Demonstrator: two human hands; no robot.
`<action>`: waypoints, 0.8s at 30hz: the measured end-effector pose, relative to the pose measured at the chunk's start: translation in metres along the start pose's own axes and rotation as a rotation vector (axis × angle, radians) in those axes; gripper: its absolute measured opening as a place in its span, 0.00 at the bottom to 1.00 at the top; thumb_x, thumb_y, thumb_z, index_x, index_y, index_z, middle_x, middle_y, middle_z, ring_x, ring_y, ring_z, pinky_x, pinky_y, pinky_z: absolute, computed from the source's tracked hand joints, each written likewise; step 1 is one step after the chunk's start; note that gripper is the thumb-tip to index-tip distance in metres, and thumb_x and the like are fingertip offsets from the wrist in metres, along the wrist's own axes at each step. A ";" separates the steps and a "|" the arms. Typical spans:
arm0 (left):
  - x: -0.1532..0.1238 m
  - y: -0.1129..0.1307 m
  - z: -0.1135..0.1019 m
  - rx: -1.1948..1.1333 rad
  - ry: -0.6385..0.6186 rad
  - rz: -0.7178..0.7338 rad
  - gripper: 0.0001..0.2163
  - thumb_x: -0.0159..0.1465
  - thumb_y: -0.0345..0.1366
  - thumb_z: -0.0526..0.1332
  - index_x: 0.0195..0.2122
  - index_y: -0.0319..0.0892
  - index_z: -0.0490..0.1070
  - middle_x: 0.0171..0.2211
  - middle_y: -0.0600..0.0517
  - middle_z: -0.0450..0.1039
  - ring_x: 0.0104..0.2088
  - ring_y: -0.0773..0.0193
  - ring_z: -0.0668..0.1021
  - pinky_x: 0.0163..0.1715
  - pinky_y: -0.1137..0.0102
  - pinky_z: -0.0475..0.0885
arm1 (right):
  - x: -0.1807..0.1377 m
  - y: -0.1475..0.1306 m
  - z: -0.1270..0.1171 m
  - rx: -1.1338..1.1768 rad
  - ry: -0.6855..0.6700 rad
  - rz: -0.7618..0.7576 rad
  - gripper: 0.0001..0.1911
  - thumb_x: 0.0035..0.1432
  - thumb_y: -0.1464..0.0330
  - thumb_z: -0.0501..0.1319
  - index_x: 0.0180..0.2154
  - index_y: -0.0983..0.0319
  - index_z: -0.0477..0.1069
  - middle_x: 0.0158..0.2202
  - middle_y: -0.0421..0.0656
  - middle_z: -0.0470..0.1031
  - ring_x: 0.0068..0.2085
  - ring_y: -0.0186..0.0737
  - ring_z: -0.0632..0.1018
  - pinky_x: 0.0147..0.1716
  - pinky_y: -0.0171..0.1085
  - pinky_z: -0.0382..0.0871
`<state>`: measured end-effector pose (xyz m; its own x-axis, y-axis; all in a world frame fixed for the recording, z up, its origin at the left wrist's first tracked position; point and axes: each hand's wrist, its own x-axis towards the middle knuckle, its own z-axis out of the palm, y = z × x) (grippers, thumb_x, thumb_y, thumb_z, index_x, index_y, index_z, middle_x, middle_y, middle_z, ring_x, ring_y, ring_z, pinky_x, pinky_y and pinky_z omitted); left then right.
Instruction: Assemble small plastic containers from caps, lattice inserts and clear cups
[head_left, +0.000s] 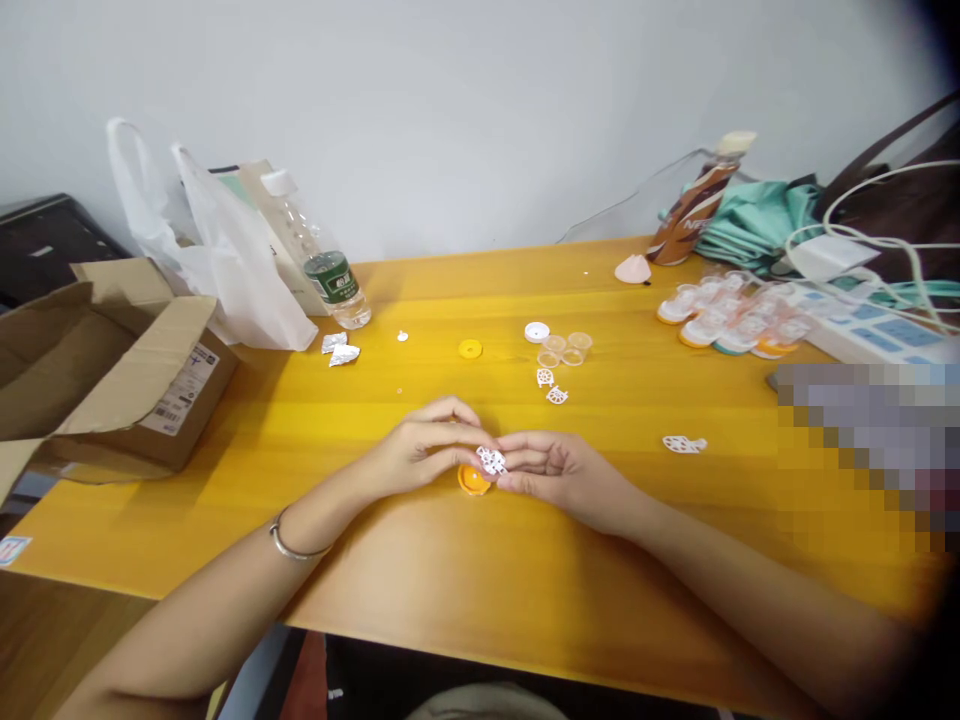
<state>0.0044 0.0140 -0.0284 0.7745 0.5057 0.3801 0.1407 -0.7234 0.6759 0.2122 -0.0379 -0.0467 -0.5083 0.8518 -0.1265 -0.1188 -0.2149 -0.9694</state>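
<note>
Between my two hands is a small white openwork plastic piece. My left hand pinches it from the left with thumb and fingers. From the right, the fingertips of my right hand close on it too. Just under it on the table lies an orange round cap, partly covered by the piece and my fingers. Beyond my hands lie two similar white openwork pieces, several clear round cups, a white round cap and a yellow disc. Another white openwork piece lies to the right.
An opened cardboard box, a white plastic bag and a water bottle stand left. At right are a brown drink bottle, clear-topped round cases and a power strip. Foil scraps lie near the water bottle.
</note>
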 end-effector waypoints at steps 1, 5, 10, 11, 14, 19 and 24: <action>0.000 0.000 0.000 0.007 -0.014 -0.001 0.10 0.61 0.30 0.58 0.43 0.41 0.73 0.37 0.48 0.68 0.38 0.68 0.72 0.40 0.72 0.70 | 0.000 0.000 0.000 0.000 -0.002 0.000 0.14 0.48 0.67 0.66 0.39 0.60 0.73 0.37 0.40 0.79 0.40 0.35 0.79 0.48 0.38 0.68; 0.000 0.003 -0.001 0.034 -0.035 -0.012 0.11 0.62 0.30 0.57 0.44 0.41 0.72 0.38 0.47 0.69 0.38 0.66 0.73 0.41 0.70 0.70 | 0.001 0.003 -0.002 -0.004 0.002 0.000 0.15 0.47 0.67 0.66 0.40 0.59 0.72 0.37 0.40 0.79 0.40 0.35 0.79 0.48 0.38 0.68; 0.001 0.006 0.001 0.054 -0.005 -0.004 0.12 0.62 0.30 0.56 0.46 0.41 0.71 0.38 0.46 0.69 0.38 0.66 0.73 0.40 0.70 0.70 | 0.000 0.001 0.001 -0.024 0.080 -0.012 0.14 0.48 0.65 0.65 0.39 0.60 0.73 0.38 0.41 0.80 0.40 0.37 0.79 0.47 0.39 0.70; 0.001 0.006 0.002 0.062 0.002 -0.001 0.12 0.62 0.29 0.56 0.46 0.42 0.71 0.38 0.47 0.69 0.38 0.66 0.73 0.40 0.70 0.71 | 0.000 0.000 0.003 -0.035 0.110 -0.023 0.13 0.49 0.64 0.65 0.38 0.60 0.73 0.37 0.41 0.80 0.40 0.38 0.79 0.46 0.39 0.70; 0.001 0.008 0.007 0.074 0.044 0.003 0.12 0.62 0.29 0.56 0.46 0.43 0.71 0.38 0.47 0.69 0.38 0.67 0.74 0.40 0.70 0.71 | 0.000 0.001 0.008 -0.072 0.207 -0.086 0.10 0.50 0.64 0.64 0.35 0.60 0.73 0.36 0.41 0.80 0.39 0.38 0.80 0.45 0.39 0.72; 0.001 0.011 0.018 -0.018 0.221 -0.072 0.13 0.59 0.31 0.60 0.45 0.41 0.70 0.36 0.47 0.72 0.36 0.66 0.74 0.38 0.70 0.71 | -0.002 0.005 0.013 -0.232 0.329 -0.285 0.08 0.51 0.67 0.62 0.37 0.58 0.73 0.39 0.40 0.79 0.41 0.39 0.79 0.46 0.39 0.73; 0.001 0.014 0.024 -0.097 0.315 -0.125 0.07 0.57 0.31 0.63 0.38 0.39 0.72 0.33 0.48 0.73 0.33 0.67 0.75 0.36 0.71 0.71 | -0.007 0.003 0.013 -0.420 0.377 -0.363 0.09 0.53 0.68 0.60 0.38 0.57 0.74 0.40 0.40 0.79 0.40 0.40 0.80 0.45 0.40 0.74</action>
<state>0.0219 -0.0069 -0.0343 0.5248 0.7188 0.4560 0.1514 -0.6059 0.7810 0.2041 -0.0506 -0.0462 -0.1565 0.9600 0.2323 0.1544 0.2561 -0.9543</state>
